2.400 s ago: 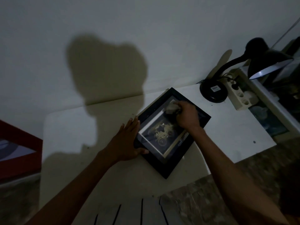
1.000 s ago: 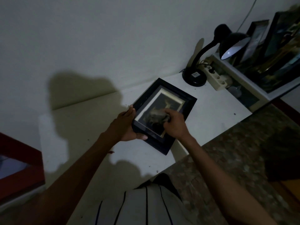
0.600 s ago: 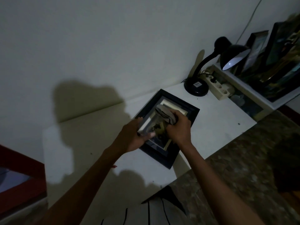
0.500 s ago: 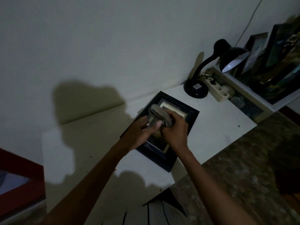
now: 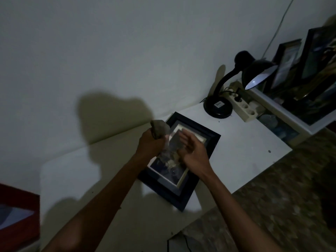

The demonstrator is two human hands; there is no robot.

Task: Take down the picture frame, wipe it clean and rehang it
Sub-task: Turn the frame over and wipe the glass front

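The white tabletop [image 5: 241, 148] carries the black rectangular picture frame [image 5: 183, 195], lying flat and face up, its far corner near the black gooseneck desk lamp [image 5: 218, 108]. Above the glass, my left hand [image 5: 151, 144] is closed in a fist around the grey crumpled cloth [image 5: 160, 129], and my right hand [image 5: 190, 150] is spread wide, palm showing, holding nothing. To wipe well, I judge I should steady the frame's edge with my free hand and press a fresh fold of cloth flat on the glass.
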